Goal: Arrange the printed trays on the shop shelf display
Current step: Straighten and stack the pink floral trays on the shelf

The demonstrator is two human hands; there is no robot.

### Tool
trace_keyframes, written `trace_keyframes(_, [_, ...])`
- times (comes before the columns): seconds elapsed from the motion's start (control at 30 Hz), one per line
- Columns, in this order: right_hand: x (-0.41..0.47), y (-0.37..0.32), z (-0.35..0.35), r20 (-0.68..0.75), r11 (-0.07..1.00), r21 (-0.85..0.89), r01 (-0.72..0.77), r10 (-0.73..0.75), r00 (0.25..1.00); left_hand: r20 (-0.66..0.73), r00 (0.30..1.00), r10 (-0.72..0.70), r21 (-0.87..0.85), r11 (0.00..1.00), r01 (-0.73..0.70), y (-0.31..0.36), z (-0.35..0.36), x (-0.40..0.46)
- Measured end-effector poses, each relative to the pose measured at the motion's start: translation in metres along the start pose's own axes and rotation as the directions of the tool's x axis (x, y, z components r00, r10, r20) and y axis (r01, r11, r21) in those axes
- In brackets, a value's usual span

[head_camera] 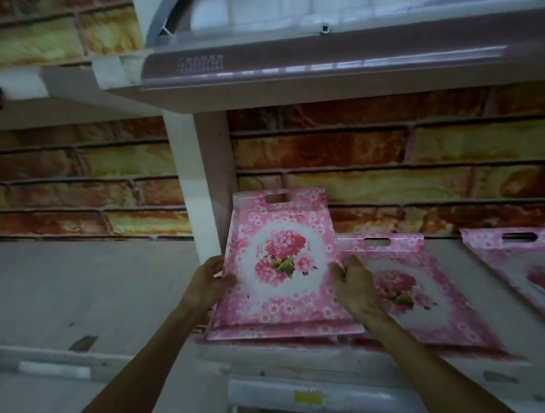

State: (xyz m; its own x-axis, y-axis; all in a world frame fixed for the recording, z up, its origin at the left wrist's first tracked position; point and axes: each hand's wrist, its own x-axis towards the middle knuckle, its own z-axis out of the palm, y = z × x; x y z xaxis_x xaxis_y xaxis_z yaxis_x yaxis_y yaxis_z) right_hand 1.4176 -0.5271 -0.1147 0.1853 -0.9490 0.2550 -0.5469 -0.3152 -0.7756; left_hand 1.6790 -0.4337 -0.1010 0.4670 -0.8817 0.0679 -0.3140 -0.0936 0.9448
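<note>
Pink floral tray (279, 268) was tilted up on the shelf (92, 293), far edge leaning back near the white upright post (202, 184). Left hand (206, 286) gripped its left edge, thumb curled over the rim. Right hand (357, 283) held the right edge, fingers (338, 270) curled onto the rim. Second tray (429, 296) lay flat just right of the right-hand fingers, partly under the held one. Third tray (526, 259) lay further right, apart from the second. Brick-pattern wall (386, 149) behind; upper shelf (322, 62) above both hands.
</note>
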Motion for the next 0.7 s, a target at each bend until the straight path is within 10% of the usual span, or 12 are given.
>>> trace_keyframes(0.7, [-0.006,0.006,0.023,0.187,0.78,-0.614,0.121,-0.006,0.982,0.021,0.999,-0.04,0.469,0.883,0.026,-0.033,-0.003,0.014])
